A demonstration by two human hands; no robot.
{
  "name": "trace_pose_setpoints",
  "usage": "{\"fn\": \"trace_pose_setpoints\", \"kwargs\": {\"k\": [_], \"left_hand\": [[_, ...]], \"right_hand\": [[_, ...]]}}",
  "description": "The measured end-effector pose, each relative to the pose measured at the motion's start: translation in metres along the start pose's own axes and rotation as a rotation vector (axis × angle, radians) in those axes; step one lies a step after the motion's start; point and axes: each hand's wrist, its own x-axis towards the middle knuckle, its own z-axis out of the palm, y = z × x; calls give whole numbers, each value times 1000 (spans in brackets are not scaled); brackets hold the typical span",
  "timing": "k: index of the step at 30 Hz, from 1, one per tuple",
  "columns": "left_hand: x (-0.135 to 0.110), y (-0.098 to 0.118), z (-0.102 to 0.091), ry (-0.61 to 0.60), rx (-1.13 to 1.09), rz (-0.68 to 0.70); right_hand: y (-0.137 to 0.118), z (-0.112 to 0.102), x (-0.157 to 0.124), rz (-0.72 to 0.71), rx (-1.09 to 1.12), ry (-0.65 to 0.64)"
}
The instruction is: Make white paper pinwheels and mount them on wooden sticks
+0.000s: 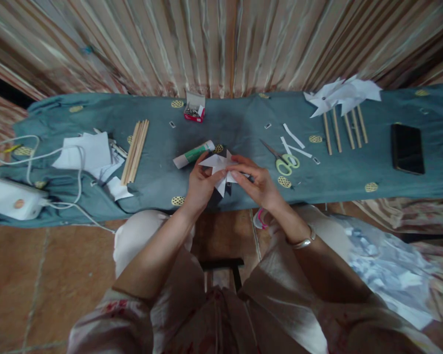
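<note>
A white paper pinwheel [220, 161] with pointed blades is held between my two hands, just above the cloth near the front edge. My left hand [201, 184] pinches it from the left, thumb on top near the centre. From the right, my right hand [256, 183] grips it with thumb and fingers meeting close to the middle. Fingers hide part of the blades. Just beyond my left hand lies a glue stick [194, 154] with a green label. Scissors [285, 160] with light green handles rest right of my right hand, by some paper strips [294, 136].
Finished pinwheels [345, 96] on wooden sticks lie at the back right, near a black phone [408, 148]. A small red box [194, 114] of metal pins stands behind. Leftward are loose sticks [135, 152], paper sheets [88, 152] and a white power strip [13, 198] with cables.
</note>
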Motion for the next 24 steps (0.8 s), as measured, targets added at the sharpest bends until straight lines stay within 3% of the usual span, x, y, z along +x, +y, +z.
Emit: {"fn": "trace_pose_setpoints", "kwargs": {"k": [7, 11, 14, 17, 20, 24], "left_hand": [[3, 2, 4, 11, 11, 47], [3, 5, 5, 9, 9, 71], [3, 7, 7, 29, 7, 73], [3, 8, 8, 36, -45, 81], [3, 9, 10, 25, -62, 86], [2, 13, 12, 9, -41, 78]], "right_hand": [[0, -2, 5, 126, 216, 1], [4, -1, 8, 217, 356, 156], [6, 1, 10, 360, 533, 273], [3, 4, 10, 474, 679, 216], [-1, 7, 9, 490, 744, 148], [-7, 9, 10, 486, 784, 180]]}}
